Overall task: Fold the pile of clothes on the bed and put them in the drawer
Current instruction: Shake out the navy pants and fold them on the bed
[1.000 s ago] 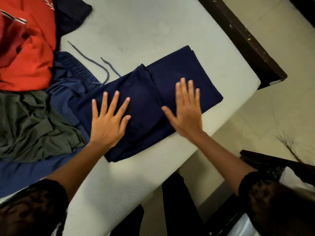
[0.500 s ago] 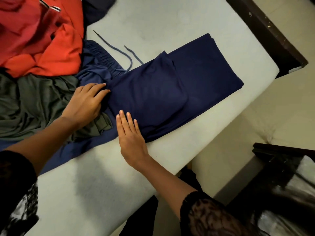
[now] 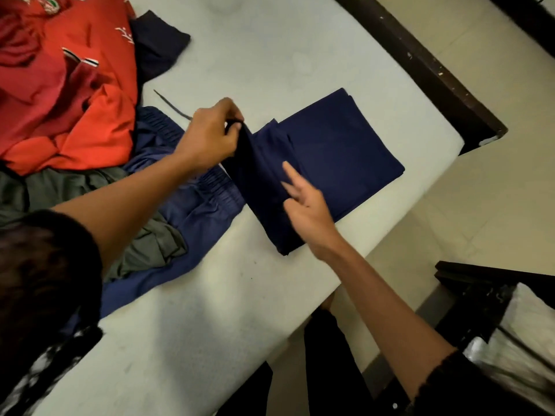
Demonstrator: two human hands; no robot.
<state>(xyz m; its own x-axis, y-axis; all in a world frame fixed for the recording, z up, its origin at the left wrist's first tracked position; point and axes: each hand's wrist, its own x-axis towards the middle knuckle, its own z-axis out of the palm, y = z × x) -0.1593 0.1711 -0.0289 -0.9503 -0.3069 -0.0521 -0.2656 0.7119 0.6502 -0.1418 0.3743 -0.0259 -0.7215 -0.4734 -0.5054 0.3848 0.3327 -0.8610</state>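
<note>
the folded dark navy cloth garment (image 3: 336, 151) looks soft and limp, best taken by its edges: left hand (image 3: 210, 136) pinches the lifted edge, right hand (image 3: 306, 205) rests straight-fingered on it.

The red clothes (image 3: 75, 115) run off the top and left edges. The left hand (image 3: 207, 136) hides part of the cord (image 3: 172, 105). The right hand (image 3: 306, 205) is blurred; its hold on the navy trousers (image 3: 339, 157) is unclear.
</note>
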